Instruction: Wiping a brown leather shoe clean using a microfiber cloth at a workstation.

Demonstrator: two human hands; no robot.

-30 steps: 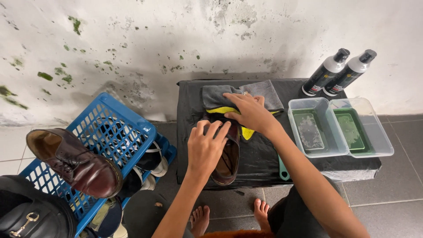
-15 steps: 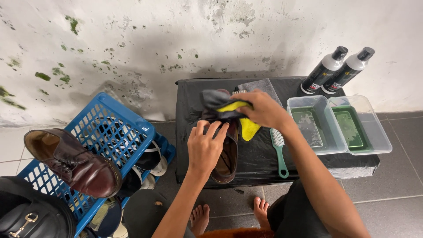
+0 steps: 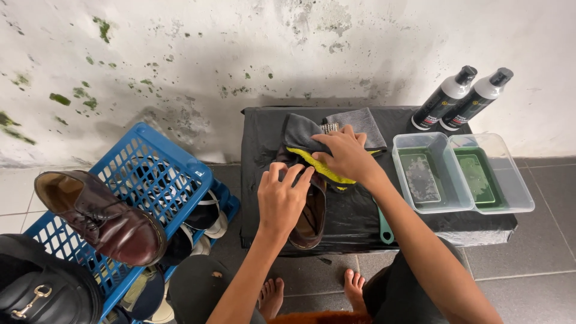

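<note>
Item: dark brown leather shoe (image 3: 312,216), lying on the black-covered low table (image 3: 360,210), toe toward the wall.
Your left hand (image 3: 282,201): fingers spread, pressed flat on the shoe's upper, steadying it.
Your right hand (image 3: 345,157): fingers curled together, gripping a grey-and-yellow microfibre cloth (image 3: 303,141) against the shoe's toe end.
Progress, judged: wiping is under way at the toe; the heel and sides look unwiped.
Nearby: a second brown leather shoe (image 3: 99,216) waits on the blue plastic crate (image 3: 162,174); two clear tubs (image 3: 462,174) and two dark bottles (image 3: 462,99) stand untouched.
</note>
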